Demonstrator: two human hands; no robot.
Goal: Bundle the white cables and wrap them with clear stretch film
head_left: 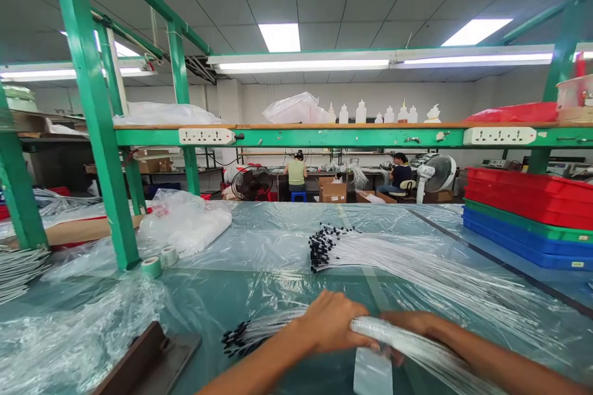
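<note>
My left hand (331, 321) is closed round a bundle of thin white cables with black tips (278, 327) lying on the table near the front edge. Just to its right, my right hand (412, 324) grips the same bundle, its fingers curled under the cables. A small clear plastic bag (372, 371) lies beneath the hands. Farther back, a larger fan of white cables with black ends (398, 265) spreads across the plastic-covered table (259, 271).
Green frame posts (95, 111) stand at the left with tape rolls (159, 261) and a plastic bag pile (185, 222) at their foot. Stacked red, green and blue trays (528, 216) sit at right. A dark metal fixture (148, 358) is at front left. Two people sit at a far bench.
</note>
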